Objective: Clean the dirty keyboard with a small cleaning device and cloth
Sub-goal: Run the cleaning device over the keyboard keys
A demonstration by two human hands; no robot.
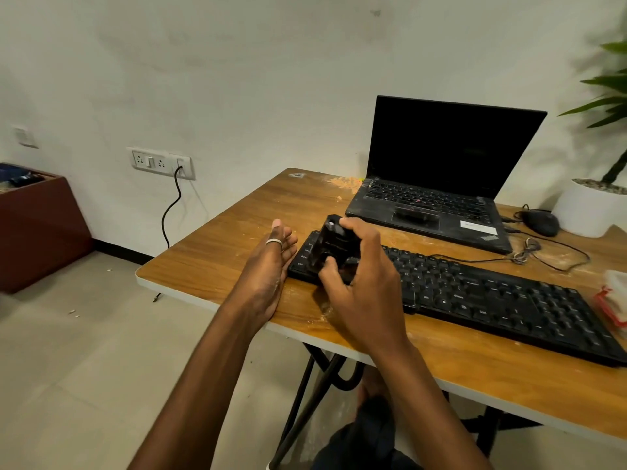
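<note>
A long black keyboard (pixel 492 296) lies across the wooden table (pixel 220 252), dusty, with crumbs around it. My right hand (pixel 363 283) is shut on a small black cleaning device (pixel 334 247), held over the keyboard's left end. My left hand (pixel 268 269) rests flat and open on the table, touching the keyboard's left edge, a ring on one finger. A white cloth in a red holder (pixel 610 300) sits at the right edge, partly cut off.
An open black laptop (pixel 437 184) stands behind the keyboard. A black mouse (pixel 539 222) with a tangled cable and a white plant pot (pixel 590 208) sit at the back right. A wall socket (pixel 163 162) with a hanging cable and a brown box (pixel 37 225) are to the left.
</note>
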